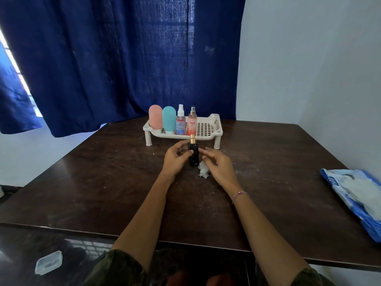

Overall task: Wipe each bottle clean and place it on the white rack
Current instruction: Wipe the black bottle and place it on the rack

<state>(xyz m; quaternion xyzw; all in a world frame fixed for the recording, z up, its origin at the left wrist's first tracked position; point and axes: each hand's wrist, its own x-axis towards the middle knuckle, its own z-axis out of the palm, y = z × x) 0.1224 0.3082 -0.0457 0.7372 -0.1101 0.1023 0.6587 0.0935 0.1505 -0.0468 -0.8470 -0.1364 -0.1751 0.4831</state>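
Dark surface (103, 182), centre: bottle (193, 161) looked rigid, likely slick; left grip (175, 159) clasped its body; right grip (218, 166) hold was unclear.

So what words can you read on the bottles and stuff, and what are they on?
"ENGAGE", as far as it reads: red letters on the orange spray bottle on the white rack.
Clear spray bottle: label print too small to read.
Blue bag: white letters too blurred to read.
Black bottle, pink bottle, teal bottle: no words show.

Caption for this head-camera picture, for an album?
Left hand grips a black bottle upright; four bottles already stand on the white rack.
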